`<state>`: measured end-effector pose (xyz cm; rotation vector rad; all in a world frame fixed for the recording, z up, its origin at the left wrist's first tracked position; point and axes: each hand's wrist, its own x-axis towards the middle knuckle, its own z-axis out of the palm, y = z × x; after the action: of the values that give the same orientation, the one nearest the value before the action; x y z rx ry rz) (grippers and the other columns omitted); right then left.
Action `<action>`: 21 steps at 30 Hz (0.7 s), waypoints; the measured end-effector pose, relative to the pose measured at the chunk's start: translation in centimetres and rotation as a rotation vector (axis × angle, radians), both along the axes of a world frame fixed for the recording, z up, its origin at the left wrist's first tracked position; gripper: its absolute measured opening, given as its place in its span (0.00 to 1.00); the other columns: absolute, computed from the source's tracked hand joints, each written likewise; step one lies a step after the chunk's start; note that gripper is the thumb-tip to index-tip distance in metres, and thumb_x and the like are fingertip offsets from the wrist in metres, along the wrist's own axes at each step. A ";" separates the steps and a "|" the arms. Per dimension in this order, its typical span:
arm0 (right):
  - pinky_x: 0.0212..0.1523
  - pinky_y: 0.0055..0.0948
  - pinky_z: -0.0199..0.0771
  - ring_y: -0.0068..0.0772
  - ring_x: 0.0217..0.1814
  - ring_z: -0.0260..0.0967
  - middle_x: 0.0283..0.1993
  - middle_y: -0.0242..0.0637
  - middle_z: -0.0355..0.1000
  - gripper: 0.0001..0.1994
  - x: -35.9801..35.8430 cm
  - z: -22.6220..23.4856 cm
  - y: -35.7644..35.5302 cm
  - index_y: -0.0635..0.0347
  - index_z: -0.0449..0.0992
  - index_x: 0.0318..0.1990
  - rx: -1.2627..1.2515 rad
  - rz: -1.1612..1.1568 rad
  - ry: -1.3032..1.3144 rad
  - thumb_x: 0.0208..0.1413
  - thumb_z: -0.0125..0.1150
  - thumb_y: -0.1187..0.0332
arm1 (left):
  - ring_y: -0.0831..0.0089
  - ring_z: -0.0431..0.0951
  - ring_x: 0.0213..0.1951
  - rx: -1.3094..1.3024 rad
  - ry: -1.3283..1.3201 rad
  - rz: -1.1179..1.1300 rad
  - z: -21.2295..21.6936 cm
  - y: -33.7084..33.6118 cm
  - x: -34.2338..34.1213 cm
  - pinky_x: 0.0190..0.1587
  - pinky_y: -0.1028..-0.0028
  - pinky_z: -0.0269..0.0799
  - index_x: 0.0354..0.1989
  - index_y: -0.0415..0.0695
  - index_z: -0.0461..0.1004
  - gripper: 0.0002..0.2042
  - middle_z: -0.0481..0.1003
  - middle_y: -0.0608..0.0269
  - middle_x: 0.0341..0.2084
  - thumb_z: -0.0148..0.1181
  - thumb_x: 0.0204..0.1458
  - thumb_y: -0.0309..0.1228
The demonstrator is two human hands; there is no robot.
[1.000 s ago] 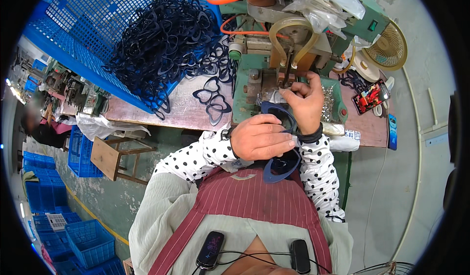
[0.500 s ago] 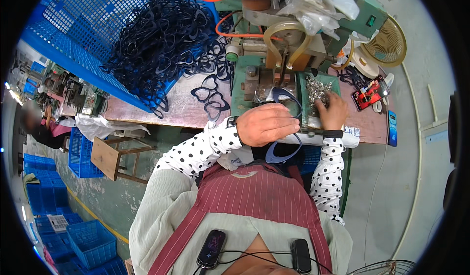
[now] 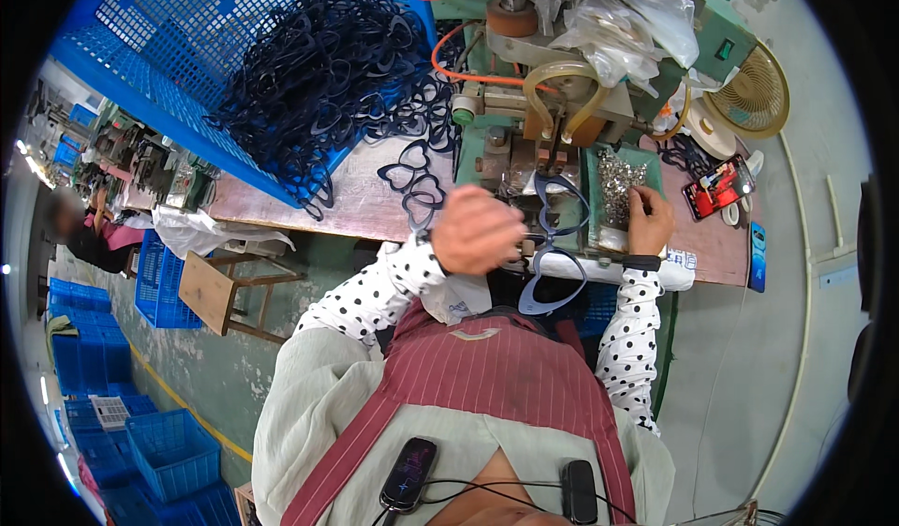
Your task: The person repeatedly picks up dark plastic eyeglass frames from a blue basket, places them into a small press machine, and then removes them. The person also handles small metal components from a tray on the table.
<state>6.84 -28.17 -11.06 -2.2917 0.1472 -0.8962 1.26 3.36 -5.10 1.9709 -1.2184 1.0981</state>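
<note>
Seems to be at the part-picking step: reaches with the right hand [image 3: 649, 222] over the right edge of the green tray [image 3: 592, 193] of small metal parts [image 3: 616, 184] — cannot tell whether pinching any. Shows the left hand [image 3: 476, 231] well apart, blurred, grip unclear, just beside the dark-blue frame [image 3: 551, 309] at the machine [image 3: 587, 133], past the bench's [image 3: 361, 203] front edge. Likely calls next for bringing one part to the frame.

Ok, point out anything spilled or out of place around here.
Some dark heart-shaped frames lie loose on the table outside the blue basket holding the big pile, so they look spilled, though possibly set there deliberately.
</note>
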 end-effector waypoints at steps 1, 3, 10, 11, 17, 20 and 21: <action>0.43 0.40 0.65 0.38 0.35 0.70 0.29 0.34 0.76 0.04 0.0 0.0 0.0 0.50 0.80 0.32 -0.003 -0.016 0.017 0.49 0.66 0.65 | 0.63 0.74 0.43 0.000 0.018 0.076 -1.4 1.8 0.8 0.48 0.60 0.64 0.42 0.47 0.75 0.14 0.75 0.64 0.42 0.62 0.45 0.30; 0.43 0.39 0.65 0.38 0.35 0.70 0.29 0.33 0.75 0.05 0.1 -0.2 0.0 0.50 0.80 0.33 -0.055 -0.040 0.006 0.50 0.66 0.65 | 0.61 0.72 0.42 0.061 0.139 0.341 -2.7 4.9 2.3 0.45 0.61 0.63 0.39 0.47 0.76 0.13 0.74 0.63 0.40 0.59 0.42 0.27; 0.43 0.39 0.64 0.38 0.36 0.69 0.29 0.31 0.75 0.04 0.4 -0.6 -0.1 0.49 0.79 0.35 -0.143 -0.043 -0.017 0.51 0.64 0.66 | 0.61 0.66 0.53 0.560 0.370 0.823 -7.6 11.5 6.7 0.53 0.55 0.57 0.29 0.53 0.80 0.06 0.71 0.65 0.51 0.57 0.43 0.31; 0.43 0.39 0.63 0.38 0.36 0.69 0.30 0.31 0.75 0.05 0.3 -0.5 -0.2 0.49 0.79 0.35 -0.126 -0.030 0.016 0.51 0.64 0.66 | 0.60 0.66 0.54 0.549 0.388 0.824 -7.5 12.1 7.1 0.55 0.54 0.56 0.30 0.53 0.80 0.06 0.71 0.66 0.52 0.60 0.42 0.32; 0.39 0.37 0.69 0.39 0.34 0.72 0.31 0.34 0.78 0.04 0.7 -0.2 -0.3 0.50 0.81 0.33 0.013 -0.019 0.045 0.49 0.66 0.66 | 0.57 0.76 0.35 -0.072 0.420 0.802 -2.8 12.6 7.9 0.40 0.60 0.65 0.30 0.42 0.72 0.06 0.76 0.60 0.26 0.62 0.48 0.29; 0.37 0.36 0.71 0.40 0.34 0.73 0.30 0.35 0.78 0.03 1.0 1.0 1.0 0.50 0.82 0.32 0.053 -0.004 -0.009 0.48 0.67 0.67 | 0.52 0.74 0.22 -0.497 0.387 0.756 0.9 8.7 5.1 0.26 0.62 0.68 0.29 0.38 0.70 0.08 0.73 0.51 0.20 0.60 0.55 0.29; 0.39 0.35 0.71 0.39 0.34 0.73 0.32 0.35 0.78 0.05 0.8 1.9 1.5 0.49 0.83 0.34 0.072 0.022 0.018 0.48 0.67 0.67 | 0.53 0.76 0.26 -0.469 0.413 0.736 1.3 7.7 4.0 0.28 0.64 0.69 0.31 0.39 0.71 0.07 0.75 0.51 0.24 0.59 0.56 0.30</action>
<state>7.60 -26.64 -9.16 -2.2311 0.1592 -0.8453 5.26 11.10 -3.82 2.1386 0.0163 1.0834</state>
